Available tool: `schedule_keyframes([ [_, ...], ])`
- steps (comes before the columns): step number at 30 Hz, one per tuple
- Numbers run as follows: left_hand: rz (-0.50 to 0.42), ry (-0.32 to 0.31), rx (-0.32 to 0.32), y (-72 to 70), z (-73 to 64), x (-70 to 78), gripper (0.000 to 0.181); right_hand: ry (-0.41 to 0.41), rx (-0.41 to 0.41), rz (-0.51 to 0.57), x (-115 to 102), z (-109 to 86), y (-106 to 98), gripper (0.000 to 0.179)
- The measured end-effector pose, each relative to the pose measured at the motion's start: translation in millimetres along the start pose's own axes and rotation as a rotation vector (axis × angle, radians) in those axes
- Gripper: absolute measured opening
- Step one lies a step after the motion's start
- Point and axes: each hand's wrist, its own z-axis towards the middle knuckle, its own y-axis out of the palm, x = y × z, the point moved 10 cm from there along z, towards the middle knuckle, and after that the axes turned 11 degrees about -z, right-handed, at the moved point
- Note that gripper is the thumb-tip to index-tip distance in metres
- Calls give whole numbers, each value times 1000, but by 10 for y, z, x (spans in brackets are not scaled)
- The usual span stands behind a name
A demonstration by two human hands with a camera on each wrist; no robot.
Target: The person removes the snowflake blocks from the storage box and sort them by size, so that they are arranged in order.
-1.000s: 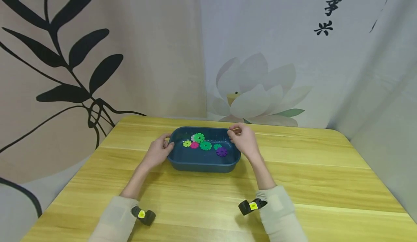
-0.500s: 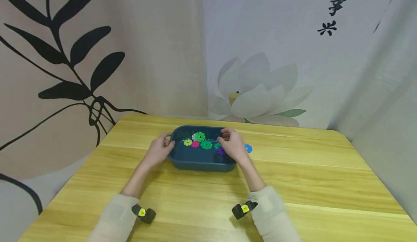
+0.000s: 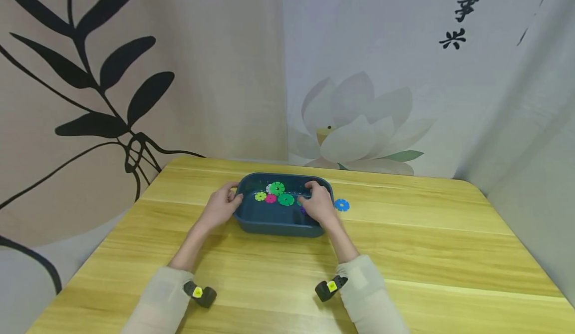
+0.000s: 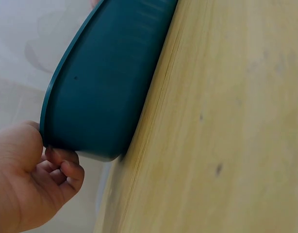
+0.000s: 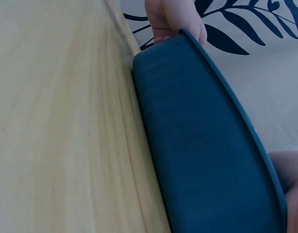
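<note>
Left hand [image 3: 221, 205], left of centre: thumb and fingers pinching left rim of blue tray [image 3: 269, 217], mid-frame on surface [image 3: 431, 244]. In tray: yellow disc [image 3: 260, 196], pink disc [image 3: 270, 198], green disc [image 3: 286, 199]. Right hand [image 3: 320, 204] over tray's right end, fingers bent by purple disc [image 3: 303, 210]; can't tell gap or hold. Blue disc [image 3: 342, 204] right of tray.

1 basin [image 3: 265, 216], 8 visible discs [image 3: 282, 201], 2 hands [image 3: 218, 207], 1 table [image 3: 449, 249].
</note>
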Motion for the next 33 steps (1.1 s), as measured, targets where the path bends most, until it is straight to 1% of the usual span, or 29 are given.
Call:
schedule_keyframes([
  [3, 6, -1, 1, -16, 0, -8, 43, -4, -28, -29, -9, 12, 52, 46],
  [13, 1, -5, 1, -5, 3, -7, 43, -22, -120, -142, -25, 25, 166, 50],
  [21, -4, -2, -4, 6, -6, 5, 42, -45, -167, -246, -36, 30, 227, 45],
  [24, -7, -7, 1, 0, -5, -2, 42, -37, -182, -262, -41, 17, 236, 42],
  [29, -7, -6, 3, -4, 0, -12, 42, -45, -166, -243, -55, -1, 223, 27],
  [33, 5, 1, -3, 0, 0, -8, 42, -78, -102, -184, -85, -24, 158, 14],
])
